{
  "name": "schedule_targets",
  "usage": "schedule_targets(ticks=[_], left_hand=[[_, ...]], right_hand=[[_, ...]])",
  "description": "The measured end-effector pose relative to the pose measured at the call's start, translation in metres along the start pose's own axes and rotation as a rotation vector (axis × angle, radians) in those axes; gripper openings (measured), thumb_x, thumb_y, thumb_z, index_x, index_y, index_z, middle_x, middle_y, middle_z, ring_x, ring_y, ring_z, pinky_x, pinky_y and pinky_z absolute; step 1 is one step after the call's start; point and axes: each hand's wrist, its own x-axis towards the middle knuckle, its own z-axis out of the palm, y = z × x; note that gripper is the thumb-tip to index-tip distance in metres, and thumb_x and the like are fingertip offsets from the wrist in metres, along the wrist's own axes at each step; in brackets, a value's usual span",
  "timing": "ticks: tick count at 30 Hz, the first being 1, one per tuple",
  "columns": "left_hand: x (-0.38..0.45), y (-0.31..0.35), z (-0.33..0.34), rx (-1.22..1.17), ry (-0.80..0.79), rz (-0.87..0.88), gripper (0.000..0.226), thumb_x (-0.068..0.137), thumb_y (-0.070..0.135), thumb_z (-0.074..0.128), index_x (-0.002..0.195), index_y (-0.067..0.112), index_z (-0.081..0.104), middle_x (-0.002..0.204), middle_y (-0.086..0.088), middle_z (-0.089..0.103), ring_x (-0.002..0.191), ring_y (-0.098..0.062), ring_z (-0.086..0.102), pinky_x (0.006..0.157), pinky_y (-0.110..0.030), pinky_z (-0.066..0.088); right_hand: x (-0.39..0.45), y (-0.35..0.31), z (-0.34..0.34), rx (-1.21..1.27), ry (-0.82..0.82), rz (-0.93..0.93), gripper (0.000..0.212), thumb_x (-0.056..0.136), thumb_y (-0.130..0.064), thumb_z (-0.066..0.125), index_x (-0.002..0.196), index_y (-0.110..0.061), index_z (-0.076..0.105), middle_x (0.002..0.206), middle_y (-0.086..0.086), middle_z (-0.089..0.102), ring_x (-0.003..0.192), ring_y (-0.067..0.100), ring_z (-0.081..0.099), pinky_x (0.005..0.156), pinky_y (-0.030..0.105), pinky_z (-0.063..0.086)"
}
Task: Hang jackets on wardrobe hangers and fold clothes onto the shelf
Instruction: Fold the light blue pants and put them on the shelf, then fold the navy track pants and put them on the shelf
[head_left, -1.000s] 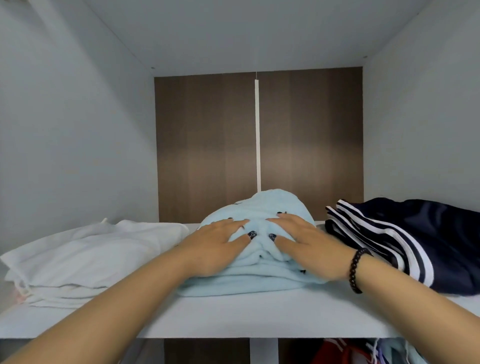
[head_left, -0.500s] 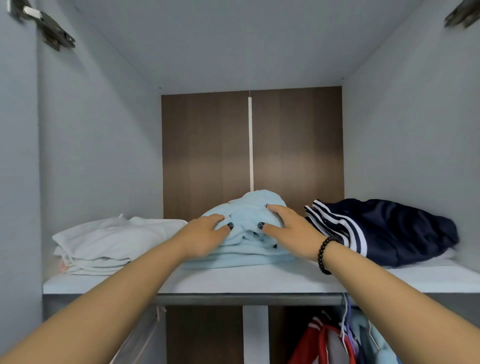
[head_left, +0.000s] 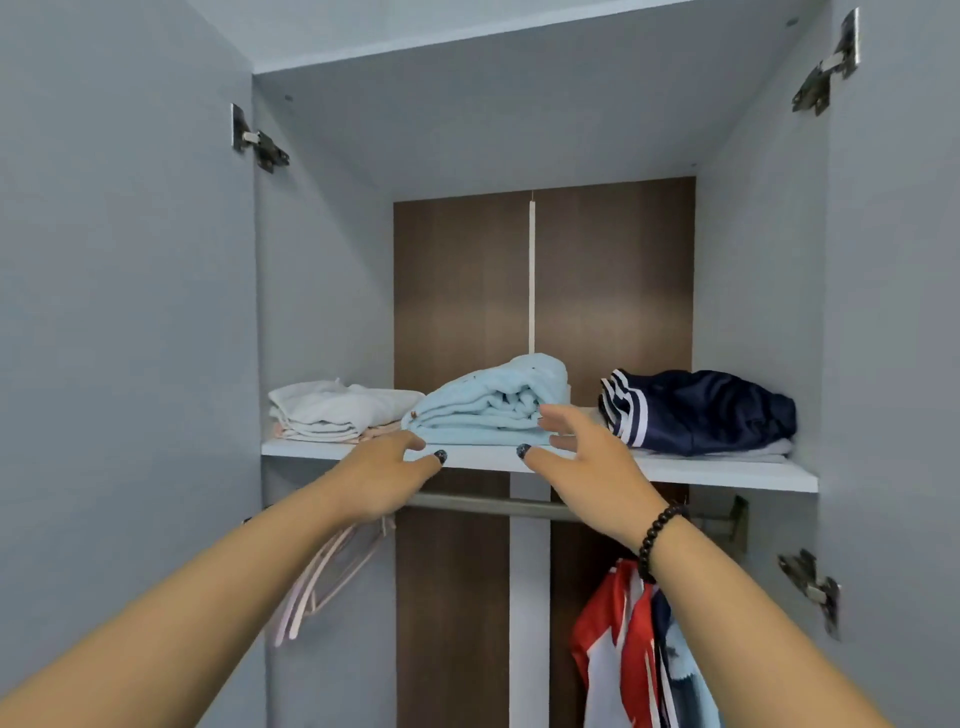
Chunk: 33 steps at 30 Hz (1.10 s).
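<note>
Blue folded garment partly hidden behind right hand fingers.

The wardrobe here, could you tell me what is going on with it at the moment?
A person is putting folded clothes on the shelf. Both hands, left hand and right hand, are open just in front of the light blue folded garment, holding nothing. It sits between a white pile and a navy striped garment. Jackets hang below.

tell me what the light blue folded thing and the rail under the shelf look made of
Light blue garment: soft, thick cloth, maybe fleece or terry, judging by its matte, plump rounded folds.
Rail: probably metal, a grey tube with a dull brushed sheen.
</note>
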Motion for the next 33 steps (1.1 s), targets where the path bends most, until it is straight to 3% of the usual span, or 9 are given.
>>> schedule_targets(ticks=[3, 7, 17, 24, 30, 33], left_hand=[[-0.056, -0.004, -0.007, -0.009, -0.017, -0.057, 0.033, 0.095, 0.043, 0.047, 0.119, 0.022, 0.057, 0.123, 0.002, 0.060, 0.111, -0.017, 0.056, 0.092, -0.031, 0.041], [-0.130, -0.018, -0.014, -0.074, -0.027, -0.161, 0.041, 0.096, 0.041, 0.049, 0.132, 0.022, 0.053, 0.137, 0.002, 0.054, 0.123, -0.016, 0.051, 0.105, -0.034, 0.040], [-0.324, -0.089, -0.038, -0.202, 0.044, -0.427, 0.045, 0.096, 0.049, 0.047, 0.136, 0.029, 0.049, 0.139, 0.009, 0.052, 0.129, -0.009, 0.047, 0.107, -0.030, 0.037], [-0.486, -0.157, -0.080, -0.200, 0.164, -0.659, 0.041, 0.094, 0.053, 0.046, 0.132, 0.037, 0.050, 0.133, 0.019, 0.052, 0.123, 0.003, 0.044, 0.095, -0.017, 0.033], [-0.657, -0.224, -0.129, -0.181, 0.193, -0.897, 0.038, 0.094, 0.049, 0.047, 0.130, 0.039, 0.051, 0.130, 0.019, 0.053, 0.123, 0.001, 0.047, 0.103, -0.023, 0.038], [-0.744, -0.256, -0.152, -0.170, 0.201, -1.004, 0.038, 0.094, 0.048, 0.048, 0.131, 0.037, 0.050, 0.125, 0.018, 0.055, 0.121, 0.001, 0.049, 0.100, -0.021, 0.037]], right_hand=[[-0.048, -0.016, 0.010, 0.029, -0.052, -0.018, 0.055, 0.091, -0.031, 0.059, 0.141, -0.026, 0.038, 0.141, -0.011, 0.045, 0.129, 0.006, 0.040, 0.102, 0.022, 0.034], [-0.104, -0.029, 0.032, 0.021, -0.191, -0.015, 0.055, 0.092, -0.032, 0.058, 0.142, -0.029, 0.036, 0.143, -0.013, 0.042, 0.131, 0.004, 0.039, 0.104, 0.022, 0.032], [-0.216, -0.090, 0.117, 0.110, -0.557, -0.061, 0.054, 0.091, -0.032, 0.058, 0.141, -0.033, 0.036, 0.141, -0.018, 0.040, 0.131, 0.001, 0.036, 0.112, 0.027, 0.032], [-0.295, -0.167, 0.224, 0.217, -0.773, -0.089, 0.049, 0.092, -0.031, 0.059, 0.138, -0.031, 0.041, 0.132, -0.018, 0.044, 0.126, 0.000, 0.040, 0.107, 0.023, 0.033], [-0.402, -0.253, 0.329, 0.266, -0.996, -0.079, 0.045, 0.092, -0.032, 0.059, 0.134, -0.031, 0.044, 0.134, -0.017, 0.046, 0.121, 0.000, 0.043, 0.104, 0.023, 0.036], [-0.466, -0.299, 0.381, 0.259, -1.118, -0.113, 0.045, 0.092, -0.030, 0.059, 0.134, -0.030, 0.043, 0.135, -0.017, 0.044, 0.122, 0.001, 0.043, 0.104, 0.021, 0.036]])
